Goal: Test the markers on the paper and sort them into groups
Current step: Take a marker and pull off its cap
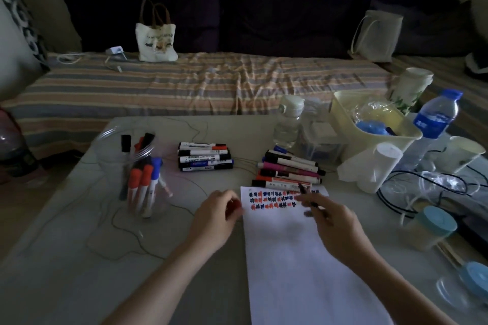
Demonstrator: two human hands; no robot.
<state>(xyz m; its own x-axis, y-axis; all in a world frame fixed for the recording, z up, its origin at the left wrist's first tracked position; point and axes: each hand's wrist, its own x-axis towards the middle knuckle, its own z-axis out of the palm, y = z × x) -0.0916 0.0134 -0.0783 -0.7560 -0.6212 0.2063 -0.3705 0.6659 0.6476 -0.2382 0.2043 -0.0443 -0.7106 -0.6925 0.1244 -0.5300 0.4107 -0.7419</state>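
Note:
A white sheet of paper [303, 258] lies on the table, with rows of red, blue and black test marks along its top. My right hand [335, 224] holds a dark marker [307, 196], its tip at the marks. My left hand [219, 216] rests at the paper's left edge and pinches a small red cap [233, 206]. Two sorted piles of markers lie beyond: one [206, 157] in the middle, another [289, 170] just above the paper. A clear jar [140, 174] at the left holds several more markers.
A pale yellow bin [369, 124], two water bottles [287, 124] [435, 119], paper cups, a tissue roll [375, 166], cables and blue-lidded jars [433, 224] crowd the table's right side. A thin wire loops across the left. A striped sofa stands behind.

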